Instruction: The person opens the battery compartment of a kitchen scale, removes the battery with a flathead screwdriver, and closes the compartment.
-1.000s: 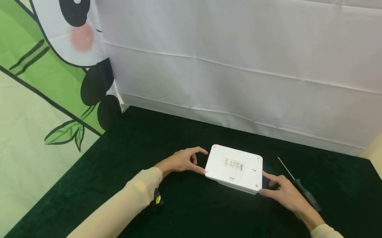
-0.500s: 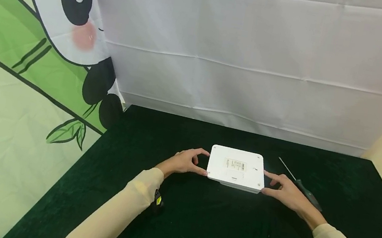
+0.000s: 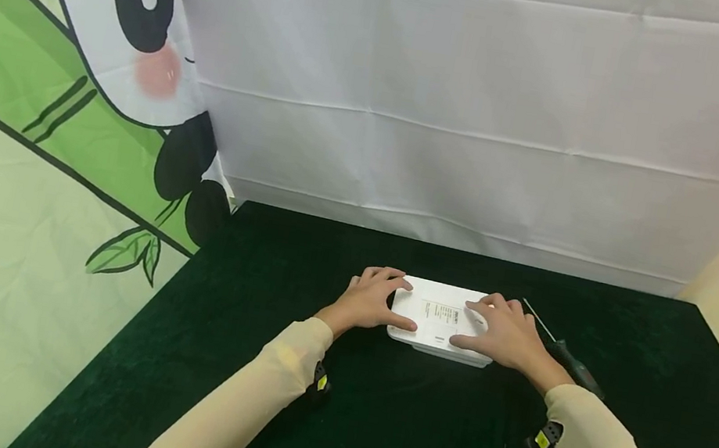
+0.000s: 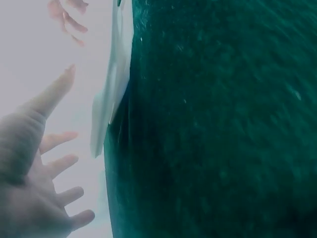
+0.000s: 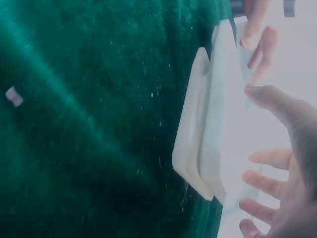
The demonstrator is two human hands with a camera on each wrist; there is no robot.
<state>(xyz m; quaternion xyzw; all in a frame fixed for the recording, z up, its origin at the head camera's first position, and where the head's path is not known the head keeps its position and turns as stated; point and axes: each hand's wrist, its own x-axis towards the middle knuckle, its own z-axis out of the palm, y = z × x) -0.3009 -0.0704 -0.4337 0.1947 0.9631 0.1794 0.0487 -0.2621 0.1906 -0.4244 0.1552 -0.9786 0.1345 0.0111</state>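
A white flat device (image 3: 435, 324) with a printed label on its upper face lies on the dark green cloth; its pale side shows in the left wrist view (image 4: 118, 59) and the right wrist view (image 5: 218, 119). Over its left end is the left hand (image 3: 371, 301), thumb and fingers spread apart. The right hand (image 3: 504, 334) is over the right end, also spread, thumb towards the label. Both hands (image 4: 34, 168) (image 5: 282, 173) have relaxed fingers and neither grips the device; whether the fingertips touch its face, I cannot tell.
A screwdriver (image 3: 575, 363) with a dark handle lies just right of the device, its shaft pointing to the back left, close to the right hand. Behind the green-covered table (image 3: 395, 436) hangs a white cloth (image 3: 463, 115); a printed panda cloth is at the left.
Both hands have left the device's side edges and moved inward over its upper face, their fingers spread wider. The device has barely shifted, and the screwdriver lies as before.
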